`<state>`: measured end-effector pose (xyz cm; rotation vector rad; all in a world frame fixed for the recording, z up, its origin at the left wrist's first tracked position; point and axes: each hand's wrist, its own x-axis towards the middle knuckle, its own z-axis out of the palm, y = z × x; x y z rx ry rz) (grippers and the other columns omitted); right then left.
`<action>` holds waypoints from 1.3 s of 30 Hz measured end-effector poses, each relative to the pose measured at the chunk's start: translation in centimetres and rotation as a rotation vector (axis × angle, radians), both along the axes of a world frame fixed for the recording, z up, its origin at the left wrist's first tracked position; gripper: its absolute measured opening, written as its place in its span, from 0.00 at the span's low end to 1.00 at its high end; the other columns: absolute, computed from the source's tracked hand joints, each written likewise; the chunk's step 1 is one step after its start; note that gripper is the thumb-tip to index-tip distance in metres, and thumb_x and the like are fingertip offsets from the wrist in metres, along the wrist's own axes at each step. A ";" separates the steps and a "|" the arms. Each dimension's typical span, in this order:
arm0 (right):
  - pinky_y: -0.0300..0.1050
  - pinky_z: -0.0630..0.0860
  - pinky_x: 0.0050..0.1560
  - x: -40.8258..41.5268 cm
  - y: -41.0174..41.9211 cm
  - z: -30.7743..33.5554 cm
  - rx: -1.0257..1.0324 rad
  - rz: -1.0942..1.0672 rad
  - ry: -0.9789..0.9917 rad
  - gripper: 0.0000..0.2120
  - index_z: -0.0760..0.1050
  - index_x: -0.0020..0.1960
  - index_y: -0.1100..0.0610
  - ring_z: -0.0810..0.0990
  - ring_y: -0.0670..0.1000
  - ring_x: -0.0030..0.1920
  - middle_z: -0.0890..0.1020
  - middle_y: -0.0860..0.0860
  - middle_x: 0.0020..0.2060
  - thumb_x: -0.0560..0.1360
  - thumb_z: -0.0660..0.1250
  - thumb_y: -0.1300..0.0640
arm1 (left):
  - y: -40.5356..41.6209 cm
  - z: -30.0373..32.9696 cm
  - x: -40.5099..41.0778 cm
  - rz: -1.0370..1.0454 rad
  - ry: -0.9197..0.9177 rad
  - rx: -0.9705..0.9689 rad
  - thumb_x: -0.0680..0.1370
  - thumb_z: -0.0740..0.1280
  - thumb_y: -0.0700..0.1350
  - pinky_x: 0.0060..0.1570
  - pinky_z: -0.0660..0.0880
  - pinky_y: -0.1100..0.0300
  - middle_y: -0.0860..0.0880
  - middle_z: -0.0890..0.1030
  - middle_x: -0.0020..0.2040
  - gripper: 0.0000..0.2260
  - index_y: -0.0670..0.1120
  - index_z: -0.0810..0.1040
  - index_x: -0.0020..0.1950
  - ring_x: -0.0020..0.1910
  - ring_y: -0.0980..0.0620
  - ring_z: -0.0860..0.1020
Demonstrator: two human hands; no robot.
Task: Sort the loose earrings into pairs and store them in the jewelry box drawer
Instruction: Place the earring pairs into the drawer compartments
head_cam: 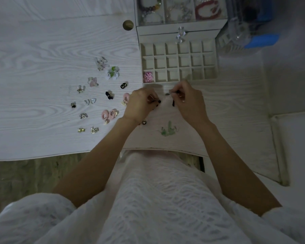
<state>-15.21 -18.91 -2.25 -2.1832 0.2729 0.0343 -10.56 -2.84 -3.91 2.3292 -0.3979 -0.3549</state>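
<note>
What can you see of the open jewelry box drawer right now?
The drawer is pulled out of the white jewelry box toward the person. It looks lined in pale velvet-like material and is split into a grid of small square compartments, three rows deep. Only the near-left compartment is filled, with pink flower earrings. A clear knob overhangs its back. The right hand is at its front edge.

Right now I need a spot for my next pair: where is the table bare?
Bare: left of the drawer and above the loose earrings; also right of the right hand. Crowded: left of the left hand, with green earrings near the edge.
</note>
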 end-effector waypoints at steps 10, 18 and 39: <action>0.57 0.79 0.49 4.1 0.6 3.2 0.286 -0.103 -0.120 0.03 0.70 0.46 0.53 0.82 0.51 0.46 0.82 0.55 0.44 0.74 0.64 0.57 | -0.6 3.0 3.3 0.182 0.023 -0.348 0.74 0.68 0.38 0.48 0.78 0.60 0.50 0.81 0.43 0.04 0.45 0.76 0.47 0.45 0.54 0.80; 0.59 0.79 0.49 6.3 0.5 2.7 0.288 -0.135 -0.061 0.07 0.69 0.43 0.48 0.83 0.52 0.43 0.83 0.55 0.42 0.73 0.64 0.59 | -2.5 1.3 5.5 0.252 0.037 -0.240 0.75 0.68 0.40 0.46 0.79 0.55 0.45 0.83 0.46 0.06 0.43 0.79 0.51 0.42 0.51 0.81; 0.46 0.78 0.53 7.2 0.8 0.4 0.012 0.004 0.044 0.14 0.76 0.56 0.62 0.81 0.51 0.49 0.82 0.57 0.50 0.70 0.70 0.63 | -2.0 1.1 3.7 0.078 -0.139 0.064 0.72 0.67 0.38 0.42 0.76 0.50 0.42 0.83 0.45 0.09 0.43 0.82 0.50 0.42 0.42 0.79</action>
